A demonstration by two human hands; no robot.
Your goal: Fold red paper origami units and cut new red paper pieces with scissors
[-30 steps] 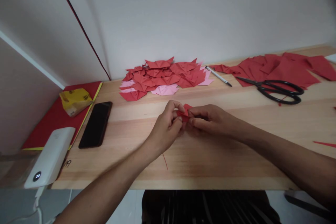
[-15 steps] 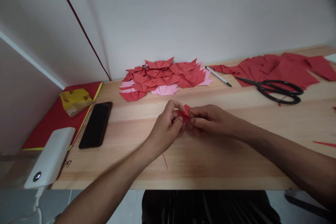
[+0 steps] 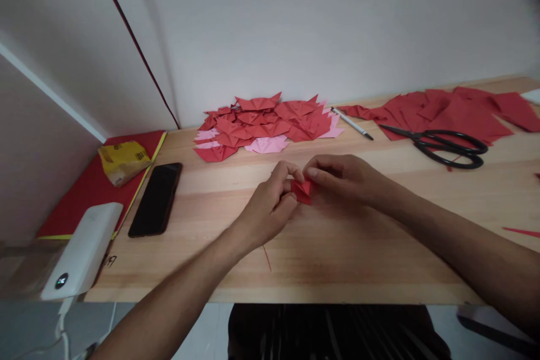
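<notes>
A small folded piece of red paper [image 3: 302, 191] is held above the wooden table [image 3: 358, 261]. My left hand [image 3: 276, 199] pinches its left side between thumb and fingers. At the paper's upper right edge, my right hand [image 3: 337, 174] has thumb and forefinger pressed together on it. Behind the hands, against the wall, lies a pile of folded red and pink paper pieces [image 3: 253, 124]. A thin red paper strip [image 3: 267, 257] rests on the table below my left wrist.
To the right lie black-handled scissors [image 3: 451, 146], red paper sheets [image 3: 455, 109] and a pen [image 3: 354, 125]. On the left are a phone [image 3: 155, 199], a white power bank [image 3: 84, 250] with a cable, and a yellow packet [image 3: 124, 162] on a red folder [image 3: 63, 214].
My right hand has moved up to the paper's upper edge. The paper is turned, and more of its folded face shows below the fingers. My left hand keeps its hold.
</notes>
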